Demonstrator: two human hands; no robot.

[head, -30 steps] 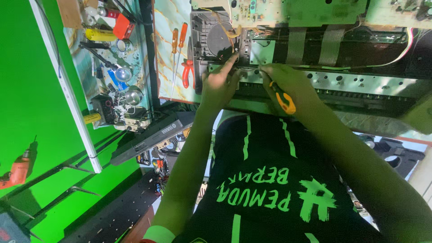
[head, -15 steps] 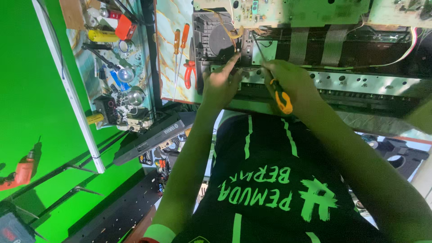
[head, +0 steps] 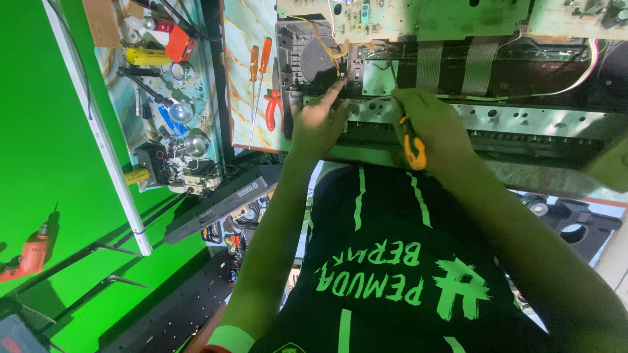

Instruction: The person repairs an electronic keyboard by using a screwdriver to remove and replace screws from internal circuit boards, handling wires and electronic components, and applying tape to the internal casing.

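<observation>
An opened electronic device (head: 497, 117) with a metal chassis, ribbon cables and green circuit boards lies across the top of the head view. My right hand (head: 428, 124) is closed around a screwdriver with an orange and black handle (head: 412, 147), its shaft pointing into the chassis. My left hand (head: 317, 121) rests on the chassis edge beside a black fan-like block (head: 307, 55), index finger stretched up toward a bundle of wires (head: 340, 55). It holds nothing that I can see.
Two orange-handled screwdrivers (head: 258, 65) and red-handled pliers (head: 273, 108) lie on a marbled board left of the device. Further left is a cluttered tray of tools and parts (head: 163, 111). A white bar (head: 98, 131) crosses a green surface; an orange drill (head: 29, 258) lies at far left.
The view has shifted slightly. My left index finger has stretched further up toward the wires. My right hand still grips the screwdriver at the same spot on the chassis.
</observation>
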